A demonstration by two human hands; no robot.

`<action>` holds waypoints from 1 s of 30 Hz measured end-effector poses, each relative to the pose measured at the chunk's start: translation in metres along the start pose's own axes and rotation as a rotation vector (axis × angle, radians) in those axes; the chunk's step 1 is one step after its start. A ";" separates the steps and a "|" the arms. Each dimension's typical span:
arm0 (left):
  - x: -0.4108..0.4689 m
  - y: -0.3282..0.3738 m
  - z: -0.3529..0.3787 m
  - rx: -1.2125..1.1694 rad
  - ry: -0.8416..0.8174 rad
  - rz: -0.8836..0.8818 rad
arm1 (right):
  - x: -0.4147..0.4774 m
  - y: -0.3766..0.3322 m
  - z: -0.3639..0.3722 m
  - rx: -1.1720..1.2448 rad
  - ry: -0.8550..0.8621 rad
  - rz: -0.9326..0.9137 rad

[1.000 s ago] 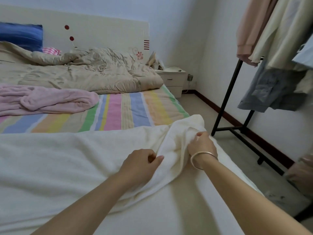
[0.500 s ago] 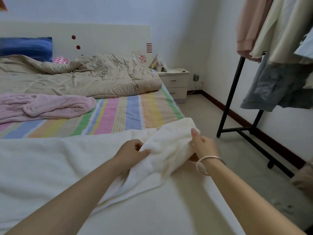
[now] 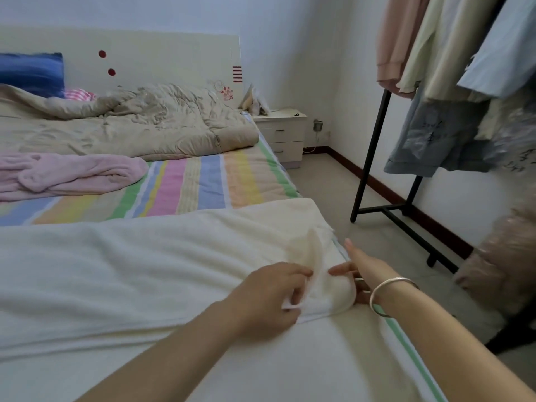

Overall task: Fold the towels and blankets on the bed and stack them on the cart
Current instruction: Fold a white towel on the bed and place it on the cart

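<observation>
First fold, probably: white towel (image 3: 145,271) is pinched by the left grip (image 3: 266,300); whether the right grip (image 3: 367,271) beside it holds anything can't be told. Corner's to be carried across next.

Cream towel (image 3: 145,271) spread across the near part of the bed (image 3: 203,184); left hand (image 3: 269,297) pinches its bunched right corner; right hand (image 3: 365,271), fingers straight, touches the same fold at the mattress edge; pink towel (image 3: 72,175) and beige quilt (image 3: 130,126) lie beyond.
</observation>
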State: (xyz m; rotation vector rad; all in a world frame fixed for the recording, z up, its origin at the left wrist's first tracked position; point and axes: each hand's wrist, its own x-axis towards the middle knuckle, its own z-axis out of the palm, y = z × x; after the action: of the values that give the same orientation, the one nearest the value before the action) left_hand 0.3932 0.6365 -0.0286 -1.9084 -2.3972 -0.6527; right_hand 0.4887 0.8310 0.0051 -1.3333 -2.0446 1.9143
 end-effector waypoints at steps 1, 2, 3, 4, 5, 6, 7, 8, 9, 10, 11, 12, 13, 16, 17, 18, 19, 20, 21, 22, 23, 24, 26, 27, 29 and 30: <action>-0.003 0.005 0.003 0.009 0.034 0.072 | -0.001 -0.001 0.002 -0.010 -0.004 -0.007; -0.006 0.010 0.005 0.025 0.050 0.127 | -0.003 -0.002 0.005 0.002 -0.012 -0.022; -0.009 0.014 0.008 0.048 0.064 0.165 | -0.003 -0.003 0.005 0.032 -0.021 -0.023; -0.013 0.018 0.011 0.069 0.083 0.181 | -0.006 -0.006 0.005 0.068 -0.016 -0.018; -0.017 0.022 0.014 0.077 0.109 0.164 | -0.005 -0.007 0.005 0.103 -0.013 -0.027; -0.023 0.026 0.015 0.078 0.144 0.122 | -0.005 -0.008 0.007 0.106 -0.016 -0.044; -0.029 0.029 0.015 0.082 0.183 0.077 | -0.001 -0.005 0.006 0.070 -0.008 -0.054; -0.037 0.029 0.012 0.103 0.225 0.038 | -0.001 -0.004 0.007 0.013 0.006 -0.065; -0.045 0.025 0.008 0.148 0.258 0.008 | 0.004 0.000 0.006 -0.041 0.027 -0.080; -0.058 0.020 0.002 0.204 0.272 -0.036 | 0.004 0.005 0.008 -0.094 0.049 -0.095; -0.071 0.013 -0.005 0.242 0.279 -0.091 | 0.004 0.009 0.008 -0.138 0.067 -0.110; -0.084 0.005 -0.011 0.267 0.279 -0.148 | 0.002 0.012 0.009 -0.170 0.087 -0.128; -0.100 -0.002 -0.018 0.292 0.278 -0.203 | -0.002 0.015 0.012 -0.180 0.100 -0.130; -0.139 -0.020 -0.029 0.376 0.256 -0.315 | -0.005 0.025 0.020 -0.128 0.121 -0.137; -0.145 -0.025 -0.030 0.414 0.267 -0.349 | -0.002 0.029 0.020 -0.135 0.127 -0.142; -0.153 -0.029 -0.031 0.454 0.278 -0.394 | 0.003 0.034 0.022 -0.142 0.144 -0.146; -0.158 -0.033 -0.032 0.495 0.293 -0.450 | -0.001 0.034 0.025 -0.144 0.173 -0.144; -0.162 -0.037 -0.035 0.533 0.303 -0.511 | -0.006 0.031 0.027 -0.123 0.201 -0.147; -0.168 -0.040 -0.039 0.560 0.310 -0.568 | -0.012 0.028 0.028 -0.093 0.223 -0.146; -0.174 -0.042 -0.044 0.570 0.317 -0.616 | -0.018 0.023 0.028 -0.064 0.248 -0.155; -0.179 -0.044 -0.049 0.563 0.322 -0.652 | -0.019 0.017 0.026 -0.044 0.281 -0.177; -0.183 -0.044 -0.053 0.537 0.329 -0.676 | -0.019 0.009 0.024 -0.023 0.314 -0.214; -0.187 -0.044 -0.058 0.484 0.337 -0.668 | -0.021 -0.007 0.021 -0.011 0.354 -0.285; -0.187 -0.044 -0.058 0.467 0.329 -0.647 | -0.018 -0.011 0.018 -0.035 0.364 -0.296; -0.188 -0.044 -0.056 0.411 0.255 -0.637 | -0.013 -0.008 0.015 -0.124 0.359 -0.203; -0.189 -0.045 -0.058 0.344 0.185 -0.656 | -0.014 -0.003 0.013 -0.182 0.320 -0.123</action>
State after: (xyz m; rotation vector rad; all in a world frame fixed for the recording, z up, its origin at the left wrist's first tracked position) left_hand 0.3852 0.4341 -0.0393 -0.8851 -2.7635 -0.3566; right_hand 0.4880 0.8127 0.0113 -1.4037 -2.1163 1.3888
